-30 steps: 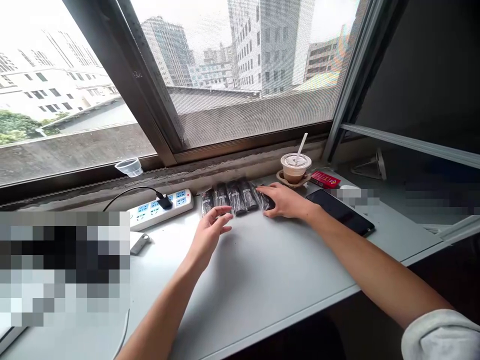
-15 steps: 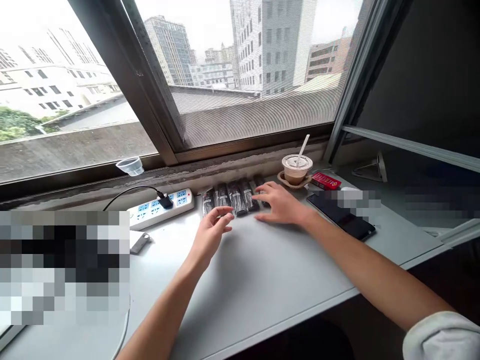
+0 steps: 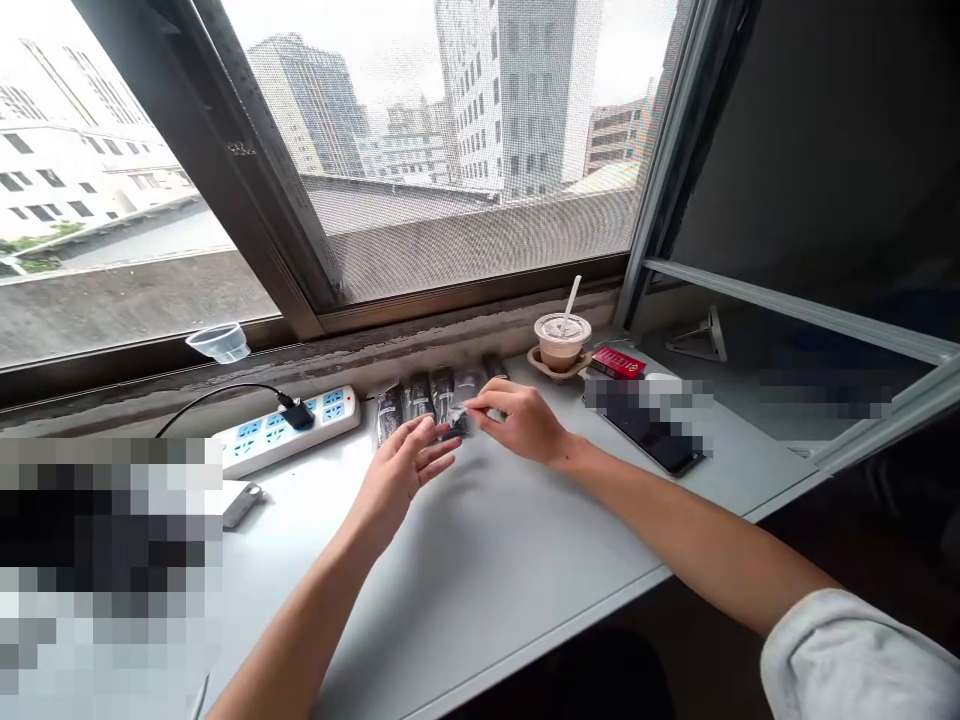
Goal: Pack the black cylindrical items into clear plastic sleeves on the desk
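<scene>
Several slim black packets in clear plastic wrap point(image 3: 418, 395) lie side by side along the wall under the window. My right hand point(image 3: 525, 422) reaches in from the right, with thumb and fingertips pinched on the clear wrap of one black packet point(image 3: 469, 384) in the row; the fingers partly cover it. Just left of it, my left hand point(image 3: 401, 465) hovers before the row with its fingers apart and nothing in them. Its fingertips come close to the front ends of the packets.
Left of the row lies a white power strip point(image 3: 289, 432) with a black plug point(image 3: 300, 414). A lidded drink cup point(image 3: 562, 342) stands in a cardboard holder at the back right, beside a red box point(image 3: 618, 362) and a dark phone point(image 3: 652, 432). A clear plastic cup point(image 3: 219, 342) sits on the sill.
My right hand has gone from spread fingers over the row to a pinch on one packet's wrap. My left hand remains open near the packets. The view has swung slightly right.
</scene>
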`<act>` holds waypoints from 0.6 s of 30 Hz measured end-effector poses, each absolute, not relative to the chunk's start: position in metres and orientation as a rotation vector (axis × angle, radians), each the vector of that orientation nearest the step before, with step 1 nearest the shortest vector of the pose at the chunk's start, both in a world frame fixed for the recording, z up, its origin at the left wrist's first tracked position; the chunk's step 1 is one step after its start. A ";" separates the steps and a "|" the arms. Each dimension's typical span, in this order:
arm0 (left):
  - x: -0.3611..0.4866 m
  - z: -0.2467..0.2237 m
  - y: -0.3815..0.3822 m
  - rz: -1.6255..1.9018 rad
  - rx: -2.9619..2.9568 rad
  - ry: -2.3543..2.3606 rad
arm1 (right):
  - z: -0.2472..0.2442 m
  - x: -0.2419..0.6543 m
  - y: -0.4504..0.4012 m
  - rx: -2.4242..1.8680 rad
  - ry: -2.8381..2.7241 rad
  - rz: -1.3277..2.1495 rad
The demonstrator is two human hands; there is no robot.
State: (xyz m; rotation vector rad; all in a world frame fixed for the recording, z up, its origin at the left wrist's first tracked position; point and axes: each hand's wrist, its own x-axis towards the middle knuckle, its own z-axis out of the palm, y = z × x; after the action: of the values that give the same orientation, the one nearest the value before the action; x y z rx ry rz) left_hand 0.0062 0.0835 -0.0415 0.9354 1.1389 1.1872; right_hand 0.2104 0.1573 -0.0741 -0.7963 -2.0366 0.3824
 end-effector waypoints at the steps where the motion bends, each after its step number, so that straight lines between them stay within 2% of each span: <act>1: 0.006 -0.041 0.084 1.193 0.893 1.104 | -0.073 0.206 0.151 -0.718 -2.050 0.464; 5: 0.000 -0.046 0.087 1.189 0.911 1.137 | -0.071 0.191 0.131 -0.427 -2.161 0.816; 7: -0.008 -0.048 0.090 1.196 0.949 1.216 | -0.070 0.190 0.130 -0.448 -2.119 0.924; 11: -0.035 -0.038 0.097 1.333 0.999 1.292 | -0.064 0.205 0.148 -0.843 -1.755 1.102; 14: -0.055 -0.022 0.097 1.425 1.073 1.241 | -0.057 0.218 0.163 -0.999 -1.367 1.468; 18: -0.064 -0.009 0.092 1.383 1.153 1.183 | -0.052 0.222 0.165 -0.722 -1.093 1.939</act>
State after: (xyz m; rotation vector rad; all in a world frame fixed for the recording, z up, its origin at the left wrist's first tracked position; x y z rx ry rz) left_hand -0.0641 0.0922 -0.0086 1.1527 1.1831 1.3827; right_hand 0.2224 0.1652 -0.0523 -0.7223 -1.0926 1.9388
